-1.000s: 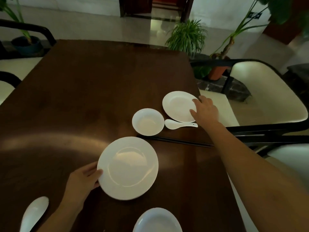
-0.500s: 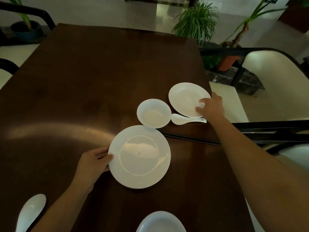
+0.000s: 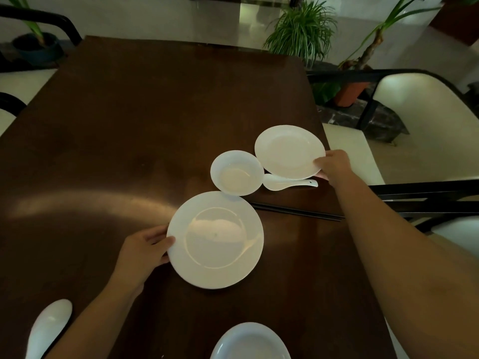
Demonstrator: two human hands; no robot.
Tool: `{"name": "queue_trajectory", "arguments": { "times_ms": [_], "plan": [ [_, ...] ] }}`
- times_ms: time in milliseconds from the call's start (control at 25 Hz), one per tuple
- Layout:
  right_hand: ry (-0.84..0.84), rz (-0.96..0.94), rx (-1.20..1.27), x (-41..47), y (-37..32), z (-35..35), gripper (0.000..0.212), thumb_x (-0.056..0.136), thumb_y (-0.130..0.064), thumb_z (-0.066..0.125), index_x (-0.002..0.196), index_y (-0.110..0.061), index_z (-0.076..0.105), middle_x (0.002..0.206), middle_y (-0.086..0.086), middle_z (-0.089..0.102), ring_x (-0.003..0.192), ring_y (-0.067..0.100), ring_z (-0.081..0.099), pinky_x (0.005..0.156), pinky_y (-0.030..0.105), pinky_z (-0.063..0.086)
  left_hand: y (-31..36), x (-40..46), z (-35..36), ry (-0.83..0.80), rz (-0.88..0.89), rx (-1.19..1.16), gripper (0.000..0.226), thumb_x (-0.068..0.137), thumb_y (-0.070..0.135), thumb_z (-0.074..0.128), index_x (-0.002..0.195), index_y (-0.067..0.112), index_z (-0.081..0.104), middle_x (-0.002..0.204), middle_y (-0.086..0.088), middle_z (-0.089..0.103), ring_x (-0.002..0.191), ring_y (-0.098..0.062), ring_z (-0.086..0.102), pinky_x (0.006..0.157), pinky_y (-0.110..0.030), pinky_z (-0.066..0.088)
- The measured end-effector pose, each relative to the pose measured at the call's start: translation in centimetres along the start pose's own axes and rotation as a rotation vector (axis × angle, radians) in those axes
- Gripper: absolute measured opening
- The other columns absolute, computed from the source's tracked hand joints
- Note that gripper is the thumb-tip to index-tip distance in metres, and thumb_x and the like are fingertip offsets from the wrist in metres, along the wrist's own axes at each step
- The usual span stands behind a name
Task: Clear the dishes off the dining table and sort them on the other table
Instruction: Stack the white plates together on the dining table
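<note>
In the head view, a dark brown dining table (image 3: 108, 141) is seen from above, with white dishes gathered toward its right half. A large white plate (image 3: 216, 240) lies near the centre of the picture; its rim at nine o'clock is gripped by the left hand (image 3: 140, 251), the thumb laid on top of the rim and the fingers curled beneath it. At one o'clock from this plate, just beside its rim, a small white bowl (image 3: 237, 173) stands upright on the table. At two o'clock from the bowl, a smaller white plate (image 3: 289, 151) is held by the right hand (image 3: 334, 165): its rim at four o'clock is pinched between the thumb above and the fingers below, and whether the plate is lifted off the table cannot be told. A white ceramic spoon (image 3: 285, 183) lies at three o'clock from the bowl, touching or nearly touching it, partly under the smaller plate's near edge, its handle pointing right. A pair of dark chopsticks (image 3: 298, 211) lies across the table between the large plate and the right forearm. At six o'clock, a further white dish (image 3: 250, 342) is cut by the picture's lower edge, and at seven o'clock a second white spoon (image 3: 48, 326) rests beside the left forearm. Cream-seated chairs (image 3: 425, 130) and potted plants (image 3: 300, 29) are seen beyond the table at two o'clock and one o'clock.
</note>
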State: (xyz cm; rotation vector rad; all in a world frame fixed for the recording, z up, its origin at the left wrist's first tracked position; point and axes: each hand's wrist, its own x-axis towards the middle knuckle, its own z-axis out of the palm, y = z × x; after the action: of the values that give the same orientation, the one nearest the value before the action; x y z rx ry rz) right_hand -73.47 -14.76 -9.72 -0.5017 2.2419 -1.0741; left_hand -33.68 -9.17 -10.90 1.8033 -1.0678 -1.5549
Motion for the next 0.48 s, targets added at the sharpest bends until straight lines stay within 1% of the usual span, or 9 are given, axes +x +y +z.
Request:
{"name": "queue_trajectory", "arguments": {
  "times_ms": [80,160,240,320,400,440,480],
  "plan": [
    [-0.024,0.003,0.174,-1.0,-0.7,-0.6,0.039,0.082,0.006,0.057,0.119,-0.004,0.049,0.129,0.018,0.052,0.114,0.034,0.055,0.068,0.034,0.056,0.1,-0.1,-0.1,-0.017,-0.017,-0.022,0.040,0.082,0.007,0.064,0.120,0.012,0.058,0.108,-0.004,0.062,0.093,-0.019,0.060,0.072,-0.035,0.053],
    [0.036,-0.028,0.230,-2.3,-1.5,-1.3,0.041,0.084,0.003,0.058,0.121,-0.010,0.047,0.131,0.016,0.051,0.113,0.031,0.056,0.062,0.030,0.056,0.3,-0.3,-0.1,-0.024,-0.027,-0.039,0.039,0.083,0.009,0.063,0.121,0.012,0.057,0.112,-0.006,0.061,0.098,-0.022,0.059,0.076,-0.037,0.052],
    [0.064,-0.075,0.308,-4.2,-2.1,-2.1,0.040,0.084,0.003,0.057,0.120,-0.012,0.049,0.127,0.014,0.053,0.109,0.029,0.057,0.058,0.027,0.056,0.5,-0.5,0.0,-0.020,-0.045,-0.051,0.034,0.086,0.013,0.060,0.120,0.012,0.058,0.115,-0.008,0.061,0.100,-0.023,0.059,0.078,-0.038,0.052],
    [-0.011,-0.127,0.430,-6.7,-2.2,-2.9,0.039,0.083,0.003,0.057,0.117,-0.015,0.051,0.119,0.009,0.052,0.103,0.025,0.058,0.058,0.027,0.057,0.9,-1.0,0.1,-0.026,-0.076,-0.069,0.027,0.088,0.023,0.058,0.114,0.014,0.059,0.116,-0.009,0.061,0.102,-0.024,0.059,0.080,-0.038,0.052],
    [-0.149,-0.136,0.496,-9.9,-1.8,-3.3,0.033,0.083,0.002,0.058,0.106,-0.021,0.055,0.110,0.001,0.054,0.094,0.019,0.059,0.057,0.027,0.059,1.4,-1.4,0.3,-0.036,-0.102,-0.096,0.019,0.090,0.033,0.053,0.099,0.019,0.060,0.110,-0.007,0.061,0.094,-0.021,0.060,0.078,-0.038,0.051],
    [-0.220,-0.125,0.488,-11.8,-1.4,-3.2,0.031,0.084,0.001,0.058,0.100,-0.025,0.056,0.105,-0.002,0.056,0.091,0.017,0.060,0.056,0.025,0.058,1.6,-1.6,0.3,-0.031,-0.118,-0.113,0.020,0.091,0.038,0.049,0.095,0.022,0.059,0.108,-0.005,0.060,0.091,-0.020,0.060,0.078,-0.038,0.050],
    [-0.284,-0.112,0.462,-13.6,-0.8,-2.9,0.031,0.084,0.001,0.058,0.097,-0.028,0.057,0.102,-0.005,0.058,0.089,0.015,0.061,0.055,0.024,0.058,1.8,-1.7,0.4,-0.026,-0.136,-0.128,0.025,0.091,0.043,0.046,0.095,0.022,0.058,0.107,-0.005,0.059,0.090,-0.020,0.059,0.078,-0.038,0.049]
  ]
}}
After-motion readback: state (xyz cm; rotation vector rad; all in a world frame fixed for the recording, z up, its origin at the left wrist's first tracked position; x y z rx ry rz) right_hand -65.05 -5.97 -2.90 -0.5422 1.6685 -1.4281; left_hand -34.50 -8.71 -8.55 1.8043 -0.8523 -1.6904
